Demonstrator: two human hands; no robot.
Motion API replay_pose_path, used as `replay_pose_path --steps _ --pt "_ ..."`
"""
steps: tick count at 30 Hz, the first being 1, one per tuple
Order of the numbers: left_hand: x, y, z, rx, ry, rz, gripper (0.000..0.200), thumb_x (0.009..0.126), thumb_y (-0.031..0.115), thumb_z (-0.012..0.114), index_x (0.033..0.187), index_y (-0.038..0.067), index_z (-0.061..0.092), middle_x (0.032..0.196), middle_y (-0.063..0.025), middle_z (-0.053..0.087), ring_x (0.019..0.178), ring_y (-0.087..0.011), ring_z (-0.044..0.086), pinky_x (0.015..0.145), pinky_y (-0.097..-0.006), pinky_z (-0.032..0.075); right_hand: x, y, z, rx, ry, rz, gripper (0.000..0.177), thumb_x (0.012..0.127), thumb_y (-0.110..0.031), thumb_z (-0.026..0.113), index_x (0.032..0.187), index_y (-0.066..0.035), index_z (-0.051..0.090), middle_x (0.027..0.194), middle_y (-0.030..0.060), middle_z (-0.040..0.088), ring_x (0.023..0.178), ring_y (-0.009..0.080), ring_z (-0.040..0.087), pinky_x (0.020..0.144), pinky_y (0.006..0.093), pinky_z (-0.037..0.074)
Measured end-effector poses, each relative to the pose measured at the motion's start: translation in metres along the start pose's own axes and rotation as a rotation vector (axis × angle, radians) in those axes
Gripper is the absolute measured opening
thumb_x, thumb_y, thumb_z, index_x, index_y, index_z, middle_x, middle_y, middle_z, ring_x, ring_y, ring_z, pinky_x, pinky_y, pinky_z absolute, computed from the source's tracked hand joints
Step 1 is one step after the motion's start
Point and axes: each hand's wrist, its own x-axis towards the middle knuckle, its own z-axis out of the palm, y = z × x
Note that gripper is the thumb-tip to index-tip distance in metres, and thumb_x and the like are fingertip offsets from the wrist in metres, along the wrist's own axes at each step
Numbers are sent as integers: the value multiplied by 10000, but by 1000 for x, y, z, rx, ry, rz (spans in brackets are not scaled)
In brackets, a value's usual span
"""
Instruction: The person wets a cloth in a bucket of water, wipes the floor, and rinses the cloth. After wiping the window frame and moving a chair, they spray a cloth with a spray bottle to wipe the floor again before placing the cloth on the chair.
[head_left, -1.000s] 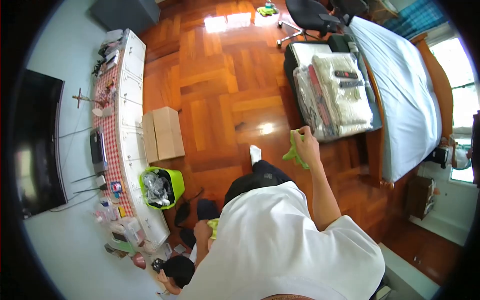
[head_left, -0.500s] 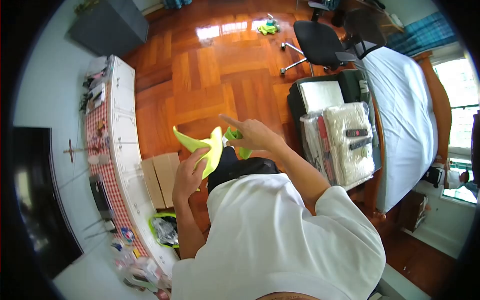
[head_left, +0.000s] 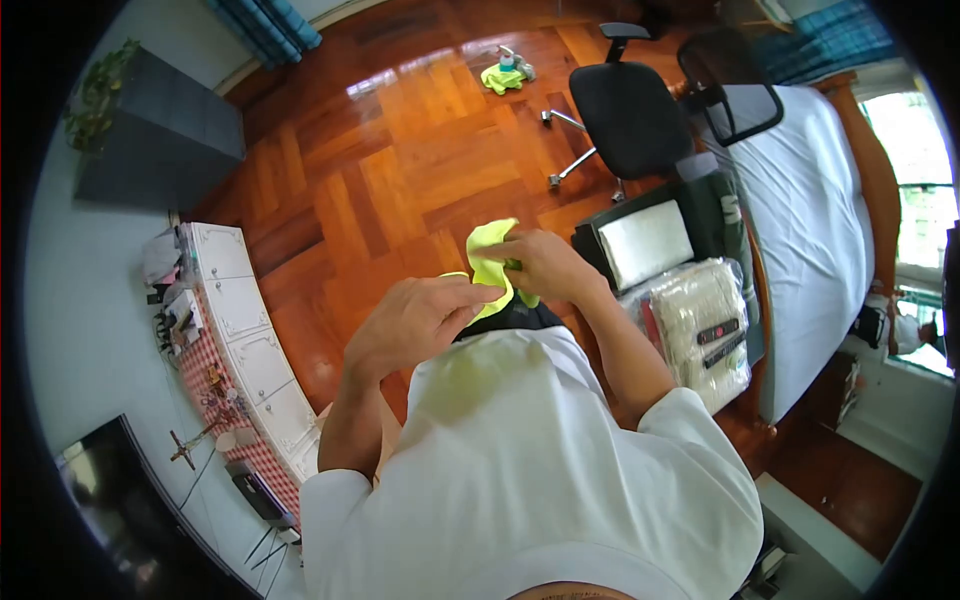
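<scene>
Cloth (head_left: pixel 489 238) sits between left hand (head_left: pixel 408 322) and right hand (head_left: pixel 553 266), on the far side of the shirt (head_left: pixel 540 460), probably so both reach it. Right fingers are curled onto it; left fingers lie slightly bent against it, closure not determinable.

Readable text: none | remote controls (head_left: pixel 718 331): markings too small | neckline marks (head_left: pixel 572 591): illegible

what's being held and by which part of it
A lime-green cloth: left grip at its nearer folds, right grip farther up; corner or edge is unclear.
</scene>
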Motion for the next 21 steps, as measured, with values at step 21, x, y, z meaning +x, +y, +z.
replay_pose_path --steps 21 --pt "362 -172 -302 -43 559 -159 295 837 -61 566 1095 23 680 936 -178 694 786 -317 681 733 -338 525 369 214 -381 -290 663 76 223 859 -166 660 1057 -98 736 918 144 719 857 340 692 766 420 545"
